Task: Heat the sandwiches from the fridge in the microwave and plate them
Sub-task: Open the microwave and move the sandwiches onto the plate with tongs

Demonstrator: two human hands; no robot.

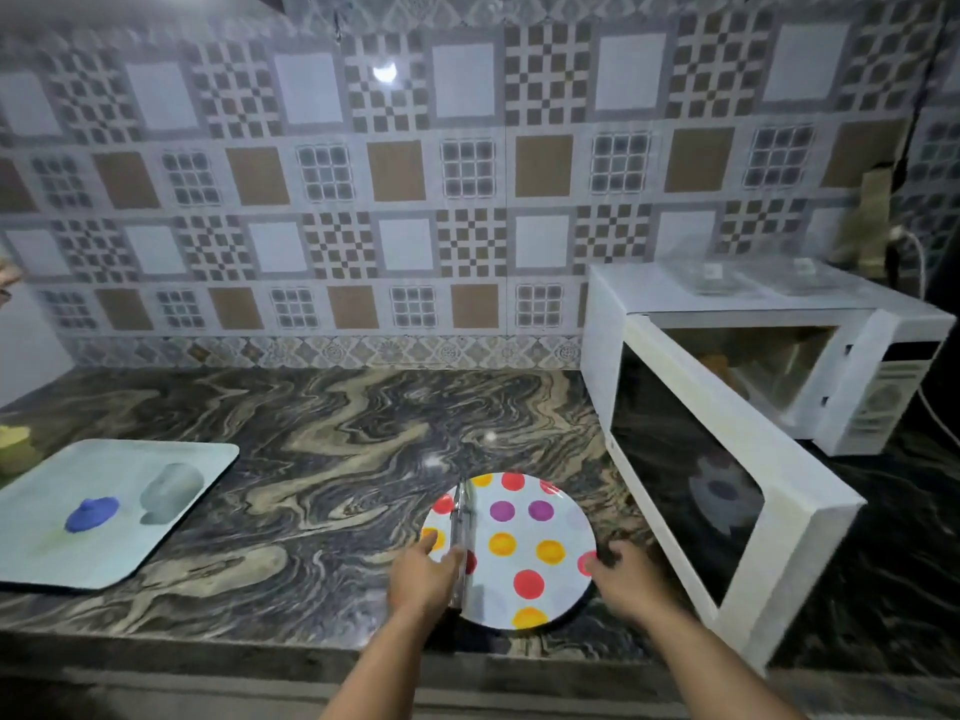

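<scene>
Left hand: your left hand [423,574] rests on the near-left rim of the round white plate with coloured dots [524,550], fingers closed around the metal tongs [460,532] lying across it.
Right hand: your right hand [626,576] curls on the plate's right rim.
Microwave: beyond your right hand, the white microwave [753,356] stands with its door [727,501] swung open.
Hard to make out: blurred orange-brown shapes inside; whether they are sandwiches, you cannot tell.
</scene>
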